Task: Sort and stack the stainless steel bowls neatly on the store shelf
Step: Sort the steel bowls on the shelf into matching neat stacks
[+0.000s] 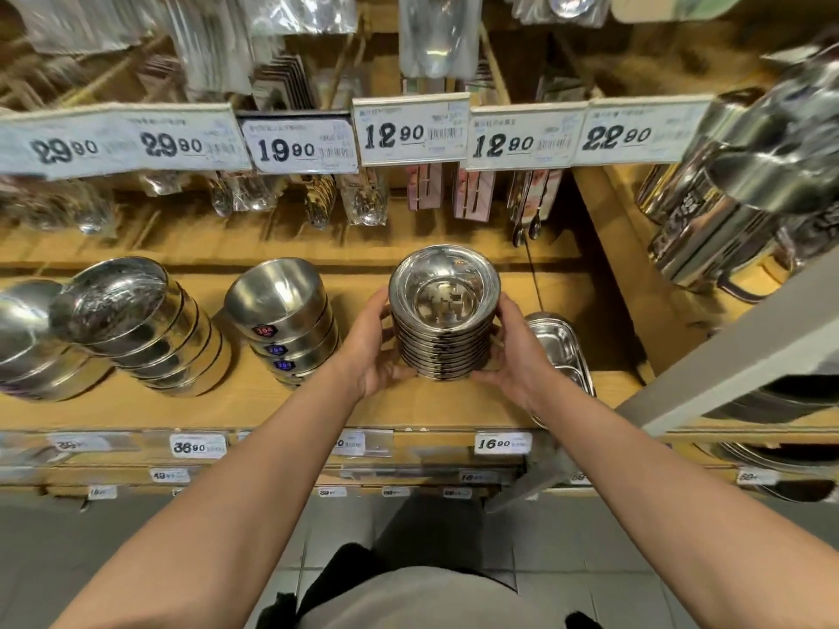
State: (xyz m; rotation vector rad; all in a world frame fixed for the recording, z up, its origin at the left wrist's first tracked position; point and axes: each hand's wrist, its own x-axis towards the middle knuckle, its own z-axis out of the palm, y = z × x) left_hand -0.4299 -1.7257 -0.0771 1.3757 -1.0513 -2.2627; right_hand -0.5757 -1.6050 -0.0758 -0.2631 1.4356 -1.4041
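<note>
At the far left of the wooden shelf (454, 401) a leaning stack of wide bowls (136, 329) lies tipped toward the left, with more bowls (27, 338) beside it at the edge of view. Next comes a shorter stack of deeper bowls (286, 320) with round stickers on their sides, also tilted. In the middle stands the stack of small rimmed bowls (442, 324), upright on the shelf. The left hand (374, 347) cups its left side, fingers curled round the lower rims, and the right hand (517, 351) cups its right side the same way, so both hands grip the stack between them. Just right of the right hand lie metal trays (560, 342). Steel jugs (726, 211) fill the upper right. Price tags (411, 131) hang above, with packed spoons (363, 206) behind them.
</note>
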